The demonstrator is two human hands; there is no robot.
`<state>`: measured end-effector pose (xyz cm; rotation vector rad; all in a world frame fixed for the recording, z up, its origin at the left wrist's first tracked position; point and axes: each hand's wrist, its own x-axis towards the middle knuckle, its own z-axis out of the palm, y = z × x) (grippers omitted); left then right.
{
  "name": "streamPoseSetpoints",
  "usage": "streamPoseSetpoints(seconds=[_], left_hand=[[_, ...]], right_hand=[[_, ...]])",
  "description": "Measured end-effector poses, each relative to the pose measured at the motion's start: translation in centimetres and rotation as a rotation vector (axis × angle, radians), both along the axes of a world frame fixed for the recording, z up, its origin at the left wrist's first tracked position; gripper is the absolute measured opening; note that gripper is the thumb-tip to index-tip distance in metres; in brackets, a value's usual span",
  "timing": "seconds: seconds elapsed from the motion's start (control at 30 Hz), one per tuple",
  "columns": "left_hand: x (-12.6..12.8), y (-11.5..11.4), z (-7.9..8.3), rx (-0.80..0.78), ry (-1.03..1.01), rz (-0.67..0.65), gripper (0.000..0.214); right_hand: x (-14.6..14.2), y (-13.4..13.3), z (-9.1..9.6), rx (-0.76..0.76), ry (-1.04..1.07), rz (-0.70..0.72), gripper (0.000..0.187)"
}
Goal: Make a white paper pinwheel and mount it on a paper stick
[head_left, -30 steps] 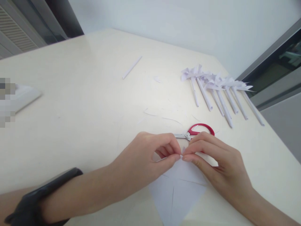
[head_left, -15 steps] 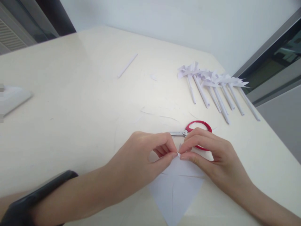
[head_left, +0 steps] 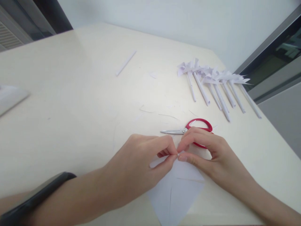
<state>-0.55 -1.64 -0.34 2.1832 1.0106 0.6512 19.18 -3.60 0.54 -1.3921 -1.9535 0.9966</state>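
A square sheet of white paper (head_left: 181, 194), slit inward from its corners, lies at the near side of the table with one corner towards me. My left hand (head_left: 150, 160) pinches the paper between thumb and forefinger at its far part. Right beside it, the thumb and forefinger of my right hand (head_left: 207, 153) close on the same spot, and the fingertips of both hands nearly touch. What exactly lies between the tips is mostly hidden. Scissors with red handles (head_left: 175, 131) rest just beyond, their handles partly behind my right hand.
Several paper pinwheels (head_left: 216, 78) on rolled sticks lie in a row at the back right. A single rolled paper stick (head_left: 126, 63) lies further back. Thin paper scraps (head_left: 168, 116) are scattered beyond the scissors. A folded white item (head_left: 11, 98) is at the left edge.
Both hands stay pinched at the paper, with fingertips slightly closer together. The paper has shifted a little to the left, and more of the scissor blades shows.
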Motion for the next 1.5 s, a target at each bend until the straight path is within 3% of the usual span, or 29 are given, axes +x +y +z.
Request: streamPoseSetpoints(seconds=[0.77, 1.17, 1.5], left_hand=[[0.0, 0.1, 0.4, -0.121, 0.025, -0.005, 0.015], [0.5, 0.7, 0.9, -0.432, -0.087, -0.026, 0.011], [0.6, 0.9, 1.3, -0.594, -0.124, -0.011, 0.010]], right_hand=[[0.1, -0.3, -0.4, 0.222, -0.060, 0.052, 0.013], [0.3, -0.3, -0.4, 0.278, -0.062, 0.078, 0.013], [0.2, -0.4, -0.2, 0.207, -0.075, 0.045, 0.014]])
